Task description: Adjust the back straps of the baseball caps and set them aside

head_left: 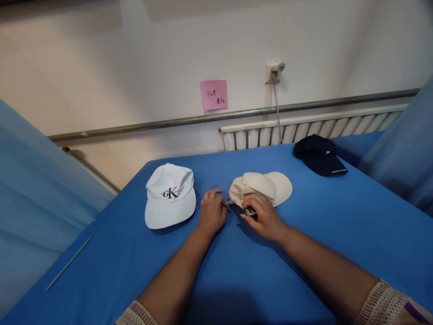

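Note:
A beige baseball cap (260,184) lies on its side on the blue-covered table, its brim to the right and its back opening towards me. At its near left edge, my left hand (212,212) is closed in a pinch on a narrow strap end of the cap. My right hand (266,219) is closed at the cap's near edge, thumb and fingers around a small dark piece with a metallic glint, seemingly the strap's buckle. Fingers partly cover it. Left of my left hand rests a white baseball cap (170,194) with black "CK" letters, brim towards me.
A navy baseball cap (318,155) lies at the back right of the blue table (264,280). A thin stick (68,263) lies near the left edge. Behind stand a radiator (304,128), a metal rail (189,120) and a plugged socket (273,73). Blue curtains (30,194) hang at both sides.

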Motion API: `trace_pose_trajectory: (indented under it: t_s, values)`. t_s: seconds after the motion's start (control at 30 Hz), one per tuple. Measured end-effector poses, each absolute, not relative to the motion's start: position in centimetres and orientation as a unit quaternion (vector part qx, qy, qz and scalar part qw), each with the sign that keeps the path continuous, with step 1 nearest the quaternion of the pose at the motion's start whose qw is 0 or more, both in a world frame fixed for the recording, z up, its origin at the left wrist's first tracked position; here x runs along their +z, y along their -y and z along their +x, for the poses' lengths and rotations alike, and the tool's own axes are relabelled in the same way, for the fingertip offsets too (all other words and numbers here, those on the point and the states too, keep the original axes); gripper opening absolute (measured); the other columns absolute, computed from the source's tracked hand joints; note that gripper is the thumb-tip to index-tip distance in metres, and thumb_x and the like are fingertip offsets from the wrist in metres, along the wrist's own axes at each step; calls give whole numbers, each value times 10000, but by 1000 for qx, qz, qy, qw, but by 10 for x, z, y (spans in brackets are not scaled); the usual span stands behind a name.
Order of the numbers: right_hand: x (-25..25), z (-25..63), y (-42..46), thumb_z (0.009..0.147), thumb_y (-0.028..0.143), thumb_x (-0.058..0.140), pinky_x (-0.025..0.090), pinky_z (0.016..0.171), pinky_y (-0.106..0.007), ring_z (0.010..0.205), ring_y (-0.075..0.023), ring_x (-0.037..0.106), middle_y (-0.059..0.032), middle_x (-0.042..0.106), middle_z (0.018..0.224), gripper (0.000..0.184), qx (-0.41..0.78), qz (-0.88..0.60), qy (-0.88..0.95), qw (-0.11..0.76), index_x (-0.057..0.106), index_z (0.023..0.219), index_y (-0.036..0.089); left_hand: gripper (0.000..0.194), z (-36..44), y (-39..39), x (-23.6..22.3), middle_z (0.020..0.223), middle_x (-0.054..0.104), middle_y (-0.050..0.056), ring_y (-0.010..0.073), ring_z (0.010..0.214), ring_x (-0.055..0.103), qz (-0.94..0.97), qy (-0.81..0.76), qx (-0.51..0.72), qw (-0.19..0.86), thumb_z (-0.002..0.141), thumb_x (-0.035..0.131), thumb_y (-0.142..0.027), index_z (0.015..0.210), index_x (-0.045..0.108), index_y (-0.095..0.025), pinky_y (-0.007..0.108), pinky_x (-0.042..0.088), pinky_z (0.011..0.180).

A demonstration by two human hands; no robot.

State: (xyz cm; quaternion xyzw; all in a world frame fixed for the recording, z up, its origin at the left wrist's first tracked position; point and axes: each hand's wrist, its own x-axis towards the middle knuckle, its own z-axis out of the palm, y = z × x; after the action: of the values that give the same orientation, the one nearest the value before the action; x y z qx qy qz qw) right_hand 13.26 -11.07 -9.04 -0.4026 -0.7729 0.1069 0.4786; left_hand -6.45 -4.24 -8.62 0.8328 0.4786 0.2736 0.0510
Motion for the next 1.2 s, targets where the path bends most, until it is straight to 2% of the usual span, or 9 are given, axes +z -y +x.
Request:
trace_pose_trajectory:
  t_s: [0.13, 0.3, 0.47, 0.6, 0.7, 0.8, 0.97, 1.1, 1.2]
  values:
    - [-82, 148, 112, 821, 262, 607, 436, 943, -445, 1109, -267, 534, -120, 578, 1159, 329, 58, -405, 762, 502, 516, 1133, 213, 215, -85, 18, -94, 1105, 620, 107, 246, 1085, 544, 772, -544, 311, 101, 684, 451, -11, 704, 596, -169, 424, 410, 972]
    - [-99, 205, 80, 833, 314, 539, 342, 1028, -525, 1231, -312, 452, -174, 538, 1256, 362, -15, -643, 532, 551, 540, 1161, 160, 417, -89, 11, -100, 1129, 635, 101, 227, 1108, 565, 747, -554, 347, 121, 607, 402, 50, 880, 638, -159, 401, 413, 1012]
    - [-120, 249, 58, 753, 426, 644, 432, 951, -454, 1127, -333, 561, -216, 632, 1128, 499, 243, -768, 315, 501, 589, 1122, 94, 576, -82, 18, -101, 1151, 649, 98, 246, 1135, 570, 745, -547, 339, 178, 579, 440, 64, 1075, 634, -156, 412, 400, 1043]
    - [-120, 246, 63, 797, 436, 622, 542, 663, -348, 771, -248, 675, -141, 717, 847, 328, 473, -657, 270, 521, 670, 910, 131, 561, -79, 18, -106, 1137, 667, 86, 233, 1044, 631, 701, -530, 361, 313, 602, 498, 32, 1108, 618, -175, 392, 471, 968]
    - [-116, 235, 67, 823, 293, 601, 551, 627, -298, 658, -189, 667, -106, 728, 807, 190, 648, -492, 213, 542, 674, 892, 131, 591, -78, 16, -109, 1287, 580, 131, 245, 1088, 616, 606, -540, 445, 380, 658, 601, -58, 1234, 528, -169, 376, 508, 911]
    - [-109, 225, 67, 837, 204, 542, 562, 641, -271, 663, -172, 671, -80, 735, 810, 163, 654, -429, 156, 603, 670, 912, 136, 594, -78, 14, -110, 1388, 485, 155, 258, 1165, 572, 508, -556, 516, 409, 712, 674, -197, 1275, 484, -172, 368, 503, 918]
    - [-97, 204, 72, 815, 177, 540, 586, 721, -318, 858, -206, 688, -52, 734, 973, 221, 600, -352, 129, 706, 655, 1003, 177, 470, -73, 20, -106, 1373, 506, 147, 221, 1156, 577, 433, -539, 518, 504, 776, 664, -265, 1214, 516, -181, 338, 486, 918]
    - [-99, 170, 84, 769, 160, 621, 580, 761, -327, 978, -209, 664, -35, 723, 1024, 251, 634, -304, 161, 693, 651, 1012, 215, 402, -57, 45, -97, 1250, 601, 156, 198, 984, 653, 404, -453, 452, 653, 768, 712, -316, 1114, 579, -162, 320, 497, 852]
    - [-106, 141, 95, 732, 167, 709, 570, 700, -279, 842, -169, 678, -16, 731, 948, 239, 673, -304, 136, 660, 664, 960, 223, 367, -37, 68, -96, 1138, 656, 127, 191, 963, 652, 405, -383, 407, 723, 770, 722, -358, 1064, 613, -169, 302, 498, 816]
